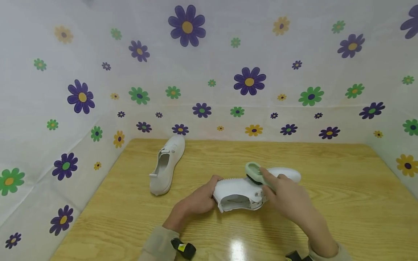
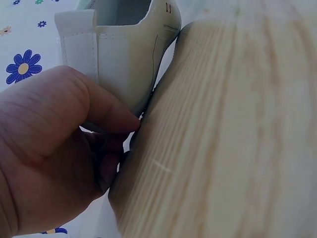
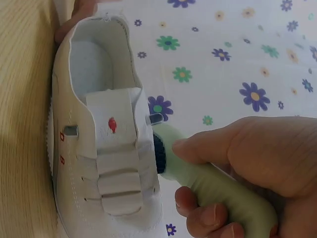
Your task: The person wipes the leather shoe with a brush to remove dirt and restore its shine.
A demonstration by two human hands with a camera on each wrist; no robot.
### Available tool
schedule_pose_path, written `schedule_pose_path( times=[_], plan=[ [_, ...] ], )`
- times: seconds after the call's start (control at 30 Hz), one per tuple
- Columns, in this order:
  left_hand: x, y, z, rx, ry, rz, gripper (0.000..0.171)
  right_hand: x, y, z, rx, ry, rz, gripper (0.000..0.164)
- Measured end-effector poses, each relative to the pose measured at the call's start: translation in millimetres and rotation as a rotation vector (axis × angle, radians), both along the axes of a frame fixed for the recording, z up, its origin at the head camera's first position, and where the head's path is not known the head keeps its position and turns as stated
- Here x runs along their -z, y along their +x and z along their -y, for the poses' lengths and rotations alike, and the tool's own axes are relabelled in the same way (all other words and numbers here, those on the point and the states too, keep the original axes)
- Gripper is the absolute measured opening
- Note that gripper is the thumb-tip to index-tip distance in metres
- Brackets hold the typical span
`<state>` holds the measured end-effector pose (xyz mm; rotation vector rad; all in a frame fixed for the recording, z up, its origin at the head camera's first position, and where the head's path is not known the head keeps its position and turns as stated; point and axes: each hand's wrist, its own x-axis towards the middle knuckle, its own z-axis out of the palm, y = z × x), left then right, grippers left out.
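A white shoe (image 1: 235, 190) lies on its side on the wooden table, its opening toward me and its toe to the right. At the heel, my left hand (image 1: 204, 197) grips it; in the left wrist view the thumb and curled fingers (image 2: 111, 111) hold the heel's lower edge. My right hand (image 1: 287, 195) holds a pale green brush (image 3: 218, 191) by its handle, thumb laid along it. The brush's dark bristles (image 3: 159, 153) touch the shoe's upper side. A second white shoe (image 1: 166, 166) rests upright on its sole at the back left, apart from both hands.
The wood-grain table (image 1: 343, 188) extends around the shoes. Behind it and at the sides hangs a white sheet (image 1: 209, 58) printed with purple, green and orange flowers. A black strap device (image 1: 184, 249) sits on my left wrist.
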<state>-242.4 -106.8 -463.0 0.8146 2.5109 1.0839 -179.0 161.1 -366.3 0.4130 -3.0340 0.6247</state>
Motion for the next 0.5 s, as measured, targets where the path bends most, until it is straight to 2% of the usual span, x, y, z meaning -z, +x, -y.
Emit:
schedule_pose_path(
  times=[0.27, 0.5],
  plan=[
    [-0.4, -1.1, 0.3, 0.0, 0.007, 0.015, 0.059, 2.2, 2.6, 12.6, -0.084, 0.02, 0.025, 0.053],
    [1.0, -0.8, 0.0, 0.006, 0.015, 0.002, 0.058, 1.1, -0.9, -3.5, -0.049, -0.031, 0.009, 0.053]
  ],
)
